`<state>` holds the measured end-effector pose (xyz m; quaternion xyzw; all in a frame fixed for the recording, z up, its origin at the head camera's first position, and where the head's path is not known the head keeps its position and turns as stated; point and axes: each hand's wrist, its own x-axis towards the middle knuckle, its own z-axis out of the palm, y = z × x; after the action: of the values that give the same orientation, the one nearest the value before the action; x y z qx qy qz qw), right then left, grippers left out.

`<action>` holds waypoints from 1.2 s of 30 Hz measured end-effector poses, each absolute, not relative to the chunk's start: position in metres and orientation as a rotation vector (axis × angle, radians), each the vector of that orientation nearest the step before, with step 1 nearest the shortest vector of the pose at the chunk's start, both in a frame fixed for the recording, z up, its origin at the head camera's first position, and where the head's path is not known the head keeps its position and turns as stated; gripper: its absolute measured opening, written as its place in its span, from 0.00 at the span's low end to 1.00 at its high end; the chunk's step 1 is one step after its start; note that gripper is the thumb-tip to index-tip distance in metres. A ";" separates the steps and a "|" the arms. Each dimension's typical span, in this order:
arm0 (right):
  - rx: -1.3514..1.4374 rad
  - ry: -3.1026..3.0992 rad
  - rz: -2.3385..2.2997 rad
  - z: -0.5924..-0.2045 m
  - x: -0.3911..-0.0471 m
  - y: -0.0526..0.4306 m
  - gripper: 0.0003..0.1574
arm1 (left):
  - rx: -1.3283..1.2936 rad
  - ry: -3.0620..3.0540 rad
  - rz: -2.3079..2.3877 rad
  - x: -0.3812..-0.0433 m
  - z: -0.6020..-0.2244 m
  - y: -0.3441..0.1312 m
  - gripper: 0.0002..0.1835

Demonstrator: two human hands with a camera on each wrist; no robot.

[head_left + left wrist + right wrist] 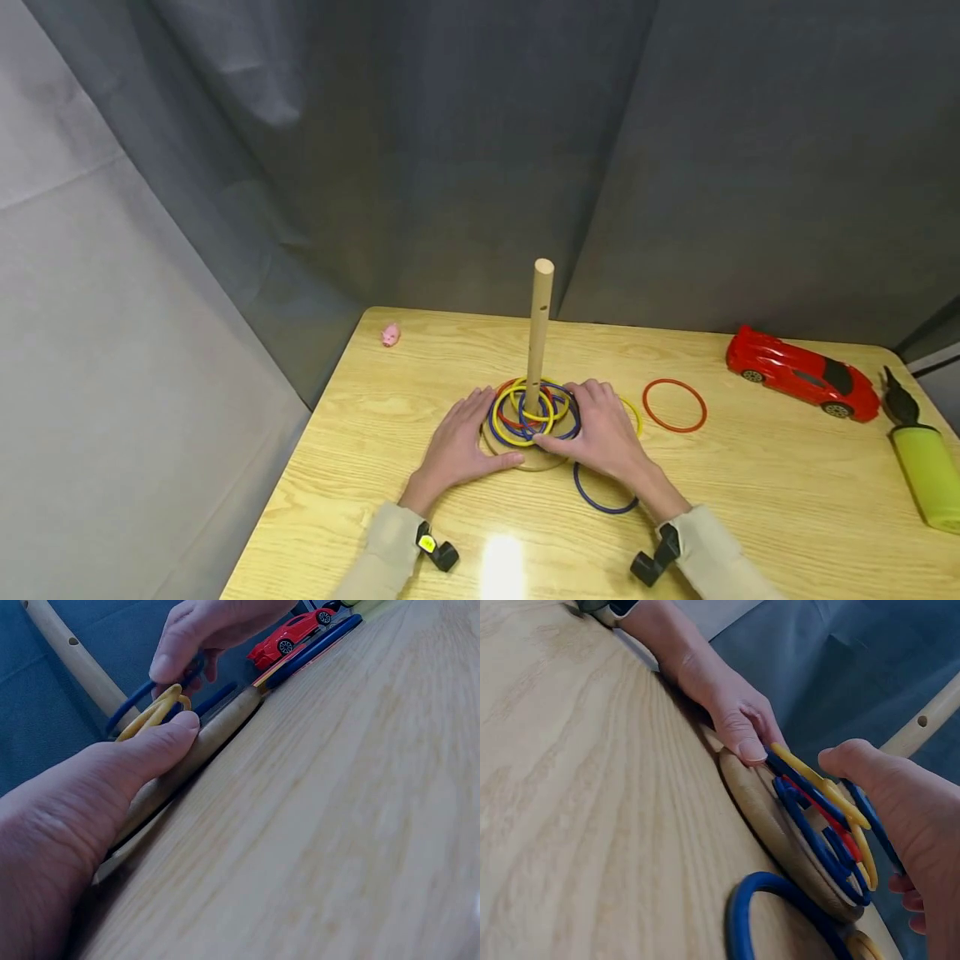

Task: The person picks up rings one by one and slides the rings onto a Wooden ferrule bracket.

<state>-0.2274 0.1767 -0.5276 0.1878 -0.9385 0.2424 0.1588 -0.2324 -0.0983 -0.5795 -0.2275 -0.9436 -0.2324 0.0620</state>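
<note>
A wooden peg (537, 333) rises upright from a round wooden base (528, 463). Blue, red and yellow rings lie piled around its foot, a yellow ring (501, 432) near the top. My left hand (461, 442) grips the base's left side, its thumb on the rim in the left wrist view. Beside the peg's right side, my right hand (603, 433) holds a blue ring (873, 819) between thumb and fingers. That ring stands tilted above the pile in the left wrist view. The right fingers are partly hidden.
On the table right of the base lie a loose blue ring (603, 507), a yellow ring (638, 417) and a red ring (678, 430). Farther right are a red toy car (798, 371) and a green pump (930, 475). A small pink pig (391, 335) stands at the back left.
</note>
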 end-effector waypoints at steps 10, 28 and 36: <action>0.529 -2.717 0.758 -0.535 -0.222 0.190 0.62 | -0.689 -2.858 -0.705 -0.233 -0.577 -0.096 0.67; 0.226 -2.631 0.813 -0.545 -0.219 0.296 0.53 | -0.688 -2.850 -0.709 -0.233 -0.579 -0.098 0.69; 0.044 -2.722 0.672 -0.560 -0.225 0.327 0.65 | -0.681 -2.846 -0.701 -0.234 -0.582 -0.099 0.69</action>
<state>-0.2248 0.3266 -0.5604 0.0153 -0.9569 0.2362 0.1681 -0.2336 -0.0987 -0.5817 -0.2256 -0.9438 -0.2324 0.0661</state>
